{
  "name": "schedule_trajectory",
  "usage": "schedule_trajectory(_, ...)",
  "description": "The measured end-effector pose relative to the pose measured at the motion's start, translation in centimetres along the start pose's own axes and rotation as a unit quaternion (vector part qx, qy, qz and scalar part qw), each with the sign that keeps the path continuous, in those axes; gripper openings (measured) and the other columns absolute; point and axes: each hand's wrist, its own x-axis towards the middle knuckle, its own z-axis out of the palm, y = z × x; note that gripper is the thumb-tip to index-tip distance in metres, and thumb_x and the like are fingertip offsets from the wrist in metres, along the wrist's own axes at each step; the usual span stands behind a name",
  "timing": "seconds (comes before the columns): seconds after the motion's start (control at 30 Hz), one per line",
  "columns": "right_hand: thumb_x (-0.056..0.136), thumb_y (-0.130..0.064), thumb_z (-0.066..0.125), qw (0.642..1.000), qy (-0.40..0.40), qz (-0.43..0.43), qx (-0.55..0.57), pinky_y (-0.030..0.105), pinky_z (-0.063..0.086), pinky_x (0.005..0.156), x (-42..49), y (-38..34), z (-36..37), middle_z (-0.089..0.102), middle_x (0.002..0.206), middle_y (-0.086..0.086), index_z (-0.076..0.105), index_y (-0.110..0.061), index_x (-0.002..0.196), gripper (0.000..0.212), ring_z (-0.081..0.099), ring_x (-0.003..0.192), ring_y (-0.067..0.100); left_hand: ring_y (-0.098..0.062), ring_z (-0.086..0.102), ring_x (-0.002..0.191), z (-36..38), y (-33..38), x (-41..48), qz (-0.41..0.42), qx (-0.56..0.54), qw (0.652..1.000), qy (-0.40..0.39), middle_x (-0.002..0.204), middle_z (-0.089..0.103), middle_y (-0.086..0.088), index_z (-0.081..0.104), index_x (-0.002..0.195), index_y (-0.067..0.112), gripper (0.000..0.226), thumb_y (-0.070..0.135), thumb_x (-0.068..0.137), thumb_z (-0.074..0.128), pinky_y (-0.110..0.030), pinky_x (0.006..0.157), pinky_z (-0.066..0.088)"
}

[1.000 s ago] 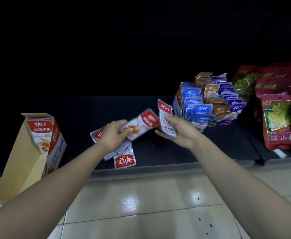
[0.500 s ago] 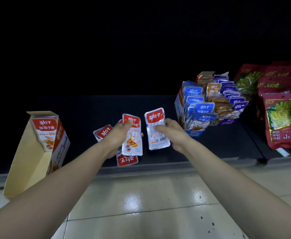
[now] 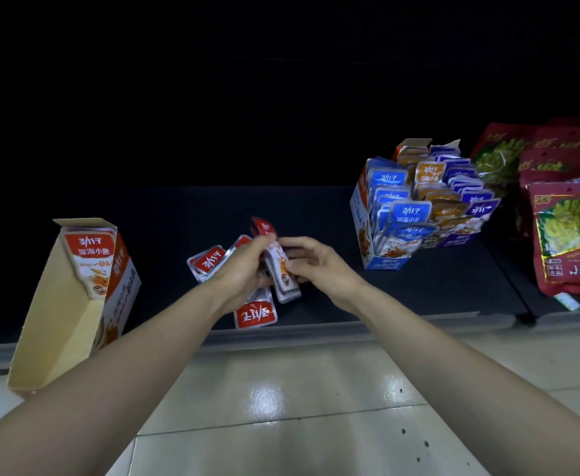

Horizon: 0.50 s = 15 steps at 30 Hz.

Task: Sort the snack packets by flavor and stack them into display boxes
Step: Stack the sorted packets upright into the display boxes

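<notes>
Dark shelf (image 3: 316,207); both hands' fingers (image 3: 264,242) pinching red packets (image 3: 281,269) between display boxes (image 3: 76,286).

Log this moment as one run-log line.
phase: gathering red packets | left hand: holds red packets | right hand: on same packets | red display box: one packet inside | blue display box: full

A dark low shelf (image 3: 316,214) carries loose red packets (image 3: 255,314) at six o'clock, a tilted red display box (image 3: 76,304) at nine, a filled blue display box (image 3: 381,259) at two, and dark-red bags (image 3: 563,242) at three.
</notes>
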Motion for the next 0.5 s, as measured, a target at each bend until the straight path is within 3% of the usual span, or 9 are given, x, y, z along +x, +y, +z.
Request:
schedule_trajectory(0.1, 0.087, -0.008, 0.07, 0.998, 0.02, 0.022, 0.047, 0.025, 0.057, 0.078, -0.1, 0.3, -0.1, 0.062, 0.119, 0.018, 0.051, -0.015, 0.127, 0.045, 0.065, 0.1, 0.02, -0.034, 0.064, 0.107, 0.1, -0.2, -0.1, -0.035, -0.005, 0.999, 0.01, 0.114, 0.066, -0.021, 0.052, 0.125, 0.004, 0.031, 0.021, 0.101, 0.041, -0.05, 0.093, 0.05)
schedule_trajectory(0.23, 0.086, -0.008, 0.07, 0.994, 0.009, 0.056, 0.097, 0.029, 0.056, 0.074, 0.3, 0.8, -0.2, 0.068, 0.111, 0.02, 0.041, -0.018, 0.13, 0.054, 0.069, 0.094, 0.022, -0.026, 0.07, 0.088, 0.0, 0.1, -0.3, -0.034, 0.055, 0.998, -0.019, 0.094, 0.072, -0.012, 0.06, 0.103, 0.01, 0.022, 0.022, 0.1, 0.043, -0.038, 0.073, 0.055)
schedule_trajectory(0.33, 0.086, -0.001, 0.068, 0.987, 0.001, 0.07, 0.147, 0.03, 0.058, 0.075, 0.8, 0.9, -0.4, 0.07, 0.105, 0.014, 0.044, -0.012, 0.131, 0.053, 0.07, 0.09, 0.022, -0.015, 0.069, 0.073, -1.6, -0.1, -0.1, 0.052, 0.216, 0.975, 0.013, 0.076, 0.072, 0.001, 0.068, 0.084, 0.021, 0.024, 0.031, 0.098, 0.051, -0.03, 0.068, 0.051)
schedule_trajectory(0.4, 0.086, 0.001, 0.066, 0.988, 0.025, 0.076, 0.135, 0.03, 0.059, 0.074, 1.1, 1.1, -0.9, 0.068, 0.109, 0.015, 0.048, -0.002, 0.13, 0.047, 0.07, 0.089, 0.022, -0.019, 0.06, 0.095, -3.9, -0.9, 0.8, 0.139, 0.383, 0.908, 0.094, 0.093, 0.064, 0.001, 0.071, 0.081, 0.033, 0.019, 0.039, 0.093, 0.058, -0.038, 0.085, 0.048)
schedule_trajectory(0.43, 0.087, 0.001, 0.066, 0.988, 0.04, 0.079, 0.123, 0.029, 0.059, 0.075, 1.3, 1.3, -1.1, 0.067, 0.113, 0.017, 0.049, -0.001, 0.128, 0.045, 0.069, 0.09, 0.022, -0.021, 0.05, 0.109, -4.9, -1.3, 1.0, 0.156, 0.469, 0.859, 0.136, 0.105, 0.057, 0.001, 0.071, 0.092, 0.035, 0.013, 0.043, 0.089, 0.061, -0.038, 0.095, 0.042)
schedule_trajectory(0.5, 0.087, 0.001, 0.066, 0.989, 0.058, 0.087, 0.108, 0.032, 0.058, 0.08, 1.5, 1.9, -1.3, 0.066, 0.119, 0.019, 0.051, -0.004, 0.127, 0.042, 0.068, 0.095, 0.024, -0.023, 0.033, 0.124, -6.7, -2.1, 1.0, 0.136, 0.578, 0.785, 0.176, 0.128, 0.046, 0.0, 0.064, 0.119, 0.034, 0.038, 0.047, 0.083, 0.067, -0.037, 0.104, 0.028)
